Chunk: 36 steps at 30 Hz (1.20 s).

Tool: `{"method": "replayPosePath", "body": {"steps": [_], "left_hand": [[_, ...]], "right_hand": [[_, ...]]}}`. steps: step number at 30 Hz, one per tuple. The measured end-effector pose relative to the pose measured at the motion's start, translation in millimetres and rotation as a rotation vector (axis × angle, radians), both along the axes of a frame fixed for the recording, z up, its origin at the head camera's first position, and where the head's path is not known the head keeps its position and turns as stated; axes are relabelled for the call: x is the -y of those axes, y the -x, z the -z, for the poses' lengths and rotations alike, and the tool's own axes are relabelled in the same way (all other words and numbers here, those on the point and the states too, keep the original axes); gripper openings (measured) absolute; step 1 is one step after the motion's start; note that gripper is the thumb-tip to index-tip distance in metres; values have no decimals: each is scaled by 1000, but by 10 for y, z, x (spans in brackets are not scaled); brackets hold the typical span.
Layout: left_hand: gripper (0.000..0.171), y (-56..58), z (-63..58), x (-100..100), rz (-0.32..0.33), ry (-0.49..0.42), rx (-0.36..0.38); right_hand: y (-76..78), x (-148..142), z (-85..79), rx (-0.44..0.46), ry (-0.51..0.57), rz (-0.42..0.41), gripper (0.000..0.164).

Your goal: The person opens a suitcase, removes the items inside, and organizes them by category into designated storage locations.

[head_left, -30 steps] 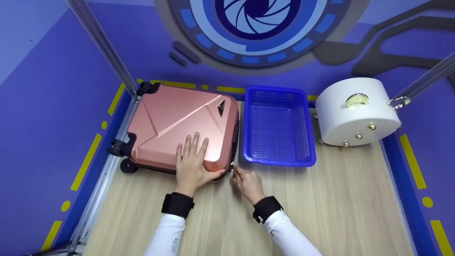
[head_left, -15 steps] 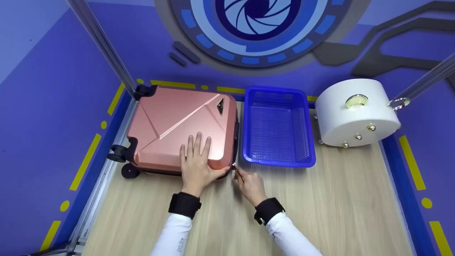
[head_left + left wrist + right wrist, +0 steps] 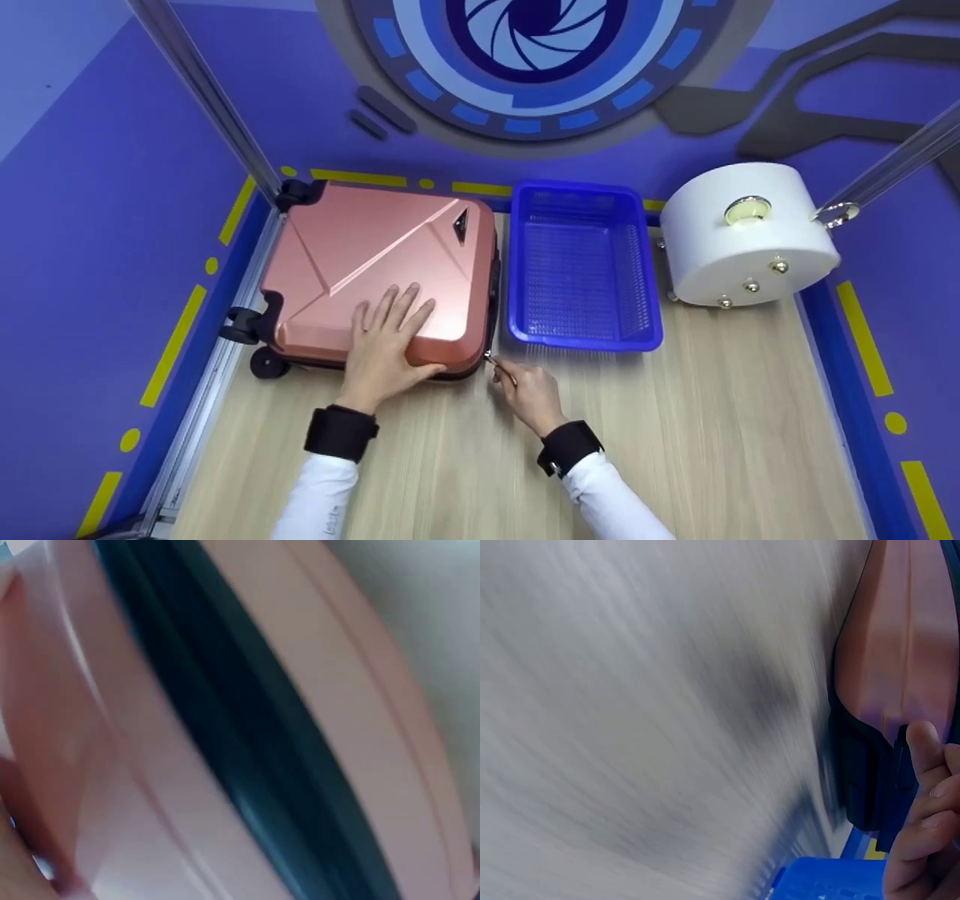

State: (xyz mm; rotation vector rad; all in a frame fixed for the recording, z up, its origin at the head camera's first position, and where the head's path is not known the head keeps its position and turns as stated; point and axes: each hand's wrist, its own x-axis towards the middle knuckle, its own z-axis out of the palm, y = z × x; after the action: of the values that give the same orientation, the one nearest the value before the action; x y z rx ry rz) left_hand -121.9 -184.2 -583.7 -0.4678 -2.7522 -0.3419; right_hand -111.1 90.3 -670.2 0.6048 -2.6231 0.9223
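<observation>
A pink hard-shell suitcase [image 3: 382,255] with black wheels lies flat at the left; its dark zipper band [image 3: 255,727] crosses the left wrist view. My left hand [image 3: 381,360] rests on the near side of its lid, fingers spread and thumb reaching along the front edge. At the near right corner, my right hand [image 3: 531,391] pinches a small metal zipper pull [image 3: 488,355] between thumb and curled fingers. The right wrist view catches those curled fingers [image 3: 926,829] beside the suitcase's end.
A blue plastic basket [image 3: 652,300] stands just right of the suitcase. Farther right is a white drum-shaped case [image 3: 742,225] with metal studs and a ring handle. Blue panels [image 3: 120,225] and metal posts [image 3: 202,90] border the wooden surface [image 3: 720,420].
My left hand first slid right toward the suitcase corner, then back left along the lid. My right hand has kept its pinch on the zipper pull at the corner, barely shifting.
</observation>
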Motion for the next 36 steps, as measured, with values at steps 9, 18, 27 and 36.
{"method": "replayPosePath", "body": {"steps": [9, 18, 27, 36], "left_hand": [[114, 28, 9, 113, -16, -34, 7], [114, 61, 35, 101, -12, -49, -49], [114, 28, 37, 113, -35, -32, -15], [115, 26, 52, 113, -45, -16, -29]], "right_hand": [[-57, 43, 5, 37, 27, -14, 11], [-169, 92, -1, 29, 27, 5, 9], [-298, 170, 12, -3, 19, -22, 8], [-420, 266, -21, -22, -23, -53, 13]]}}
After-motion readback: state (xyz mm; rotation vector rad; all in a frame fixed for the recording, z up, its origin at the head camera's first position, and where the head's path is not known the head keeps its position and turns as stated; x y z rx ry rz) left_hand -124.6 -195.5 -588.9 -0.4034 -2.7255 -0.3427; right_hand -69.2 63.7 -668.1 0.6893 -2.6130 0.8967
